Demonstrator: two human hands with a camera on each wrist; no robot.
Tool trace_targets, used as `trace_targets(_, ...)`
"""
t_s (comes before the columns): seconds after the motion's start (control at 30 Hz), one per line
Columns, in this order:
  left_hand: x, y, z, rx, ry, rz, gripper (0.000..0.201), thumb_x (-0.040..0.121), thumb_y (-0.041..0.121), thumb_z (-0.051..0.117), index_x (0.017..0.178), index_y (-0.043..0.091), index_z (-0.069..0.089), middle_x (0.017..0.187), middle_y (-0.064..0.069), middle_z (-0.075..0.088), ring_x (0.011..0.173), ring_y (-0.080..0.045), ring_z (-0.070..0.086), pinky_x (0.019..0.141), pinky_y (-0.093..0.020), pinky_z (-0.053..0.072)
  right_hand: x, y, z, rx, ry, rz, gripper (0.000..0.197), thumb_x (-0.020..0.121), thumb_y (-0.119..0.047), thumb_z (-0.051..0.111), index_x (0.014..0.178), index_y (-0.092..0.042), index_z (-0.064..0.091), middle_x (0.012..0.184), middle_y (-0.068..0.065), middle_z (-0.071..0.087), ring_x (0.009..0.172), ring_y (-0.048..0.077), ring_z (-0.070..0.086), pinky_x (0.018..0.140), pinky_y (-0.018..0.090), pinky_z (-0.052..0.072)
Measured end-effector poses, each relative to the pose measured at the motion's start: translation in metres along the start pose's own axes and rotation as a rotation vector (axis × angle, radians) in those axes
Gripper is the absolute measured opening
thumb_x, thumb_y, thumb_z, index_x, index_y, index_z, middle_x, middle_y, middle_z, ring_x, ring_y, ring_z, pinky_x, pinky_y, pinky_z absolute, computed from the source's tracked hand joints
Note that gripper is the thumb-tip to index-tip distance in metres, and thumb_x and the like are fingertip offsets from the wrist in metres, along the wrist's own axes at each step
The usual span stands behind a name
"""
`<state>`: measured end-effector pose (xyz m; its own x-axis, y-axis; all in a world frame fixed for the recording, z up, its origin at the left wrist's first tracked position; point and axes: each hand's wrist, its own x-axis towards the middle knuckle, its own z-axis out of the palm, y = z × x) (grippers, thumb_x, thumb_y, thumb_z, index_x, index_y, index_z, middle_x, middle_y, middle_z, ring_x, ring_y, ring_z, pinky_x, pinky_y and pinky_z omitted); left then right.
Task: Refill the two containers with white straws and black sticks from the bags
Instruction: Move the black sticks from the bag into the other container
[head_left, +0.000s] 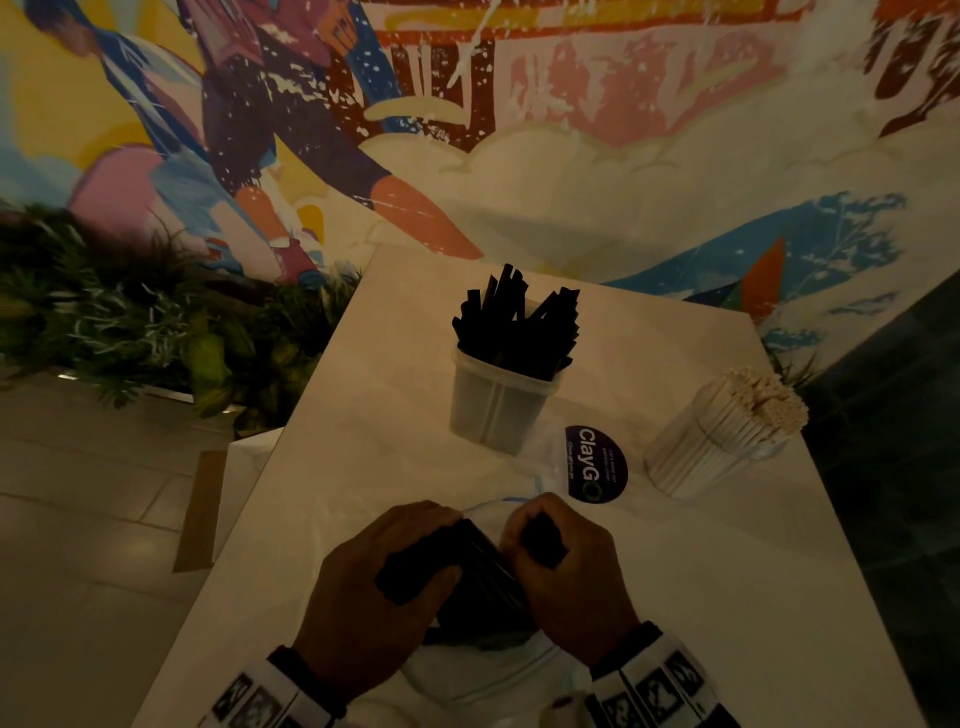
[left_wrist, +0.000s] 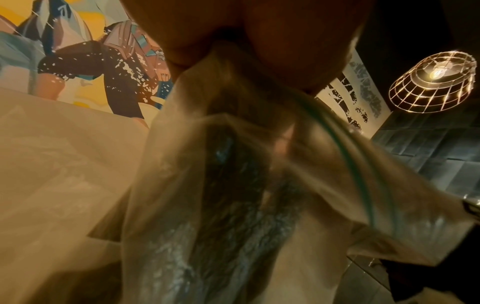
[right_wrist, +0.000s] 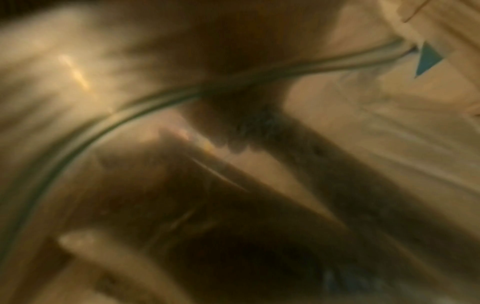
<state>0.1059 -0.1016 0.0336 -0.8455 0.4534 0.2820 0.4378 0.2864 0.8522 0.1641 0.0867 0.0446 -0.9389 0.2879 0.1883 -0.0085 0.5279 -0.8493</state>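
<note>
Item 1: clear bag (head_left: 483, 670) of black sticks (head_left: 467, 561), near table (head_left: 727, 597) edge; my L hand (head_left: 384, 577) grips bag w/ bundle, R hand (head_left: 566, 566) curls round a few sticks. Item 2: stick container (head_left: 493, 410), mid-table. Item 3: white-straw container (head_left: 727, 436), far R.

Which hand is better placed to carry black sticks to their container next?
Probably the right hand: its grip already holds some black sticks, nearer the container. The left hand steadies the bag.

Far container (head_left: 496, 405) upright, packed with black sticks (head_left: 514, 322), straw container (head_left: 717, 441) tilted right, clear bag (head_left: 483, 582) of sticks near edge
</note>
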Motion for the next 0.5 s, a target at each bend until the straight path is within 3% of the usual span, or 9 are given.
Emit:
trace_targets(0.13, -0.002, 0.001, -0.002, -0.014, 0.006, -0.002, 0.047, 0.072, 0.043, 0.066, 0.115, 0.056, 0.054, 0.12, 0.025, 0.059, 0.107, 0.007, 0.057, 0.093, -0.012, 0.045, 0.005, -0.006, -0.011, 0.286, 0.033, 0.091, 0.03, 0.077, 0.017, 0.062, 0.071, -0.011, 0.052, 0.078, 0.008, 0.067, 0.073, 0.022, 0.064, 0.071, 0.031, 0.055)
trace_targets(0.2, -0.001, 0.0, -0.002, -0.021, 0.009, -0.009, 0.045, 0.071, 0.043, 0.066, 0.113, 0.056, 0.055, 0.119, 0.024, 0.059, 0.106, 0.006, 0.058, 0.092, -0.012, 0.045, 0.008, -0.013, -0.018, 0.393, 0.07, 0.088, 0.03, 0.074, 0.025, 0.057, 0.072, -0.003, 0.05, 0.077, 0.015, 0.066, 0.075, 0.027, 0.065, 0.075, 0.031, 0.056)
trace_targets(0.37, 0.0, 0.002, -0.002, -0.038, 0.004, -0.022, 0.043, 0.071, 0.042, 0.066, 0.112, 0.053, 0.057, 0.117, 0.026, 0.06, 0.106, 0.006, 0.058, 0.091, -0.011, 0.045, 0.012, -0.012, -0.02, 0.451, 0.113, 0.094, 0.032, 0.072, 0.029, 0.056, 0.072, -0.002, 0.05, 0.075, 0.019, 0.065, 0.074, 0.029, 0.064, 0.075, 0.028, 0.055)
trace_targets(0.5, 0.001, 0.004, -0.003, -0.034, -0.002, -0.027, 0.044, 0.071, 0.043, 0.065, 0.111, 0.057, 0.056, 0.117, 0.029, 0.059, 0.107, 0.009, 0.057, 0.091, -0.008, 0.043, 0.005, 0.008, -0.005, 0.389, 0.067, 0.17, 0.042, 0.069, 0.03, 0.057, 0.062, -0.011, 0.053, 0.074, 0.016, 0.066, 0.073, 0.023, 0.065, 0.072, 0.025, 0.053)
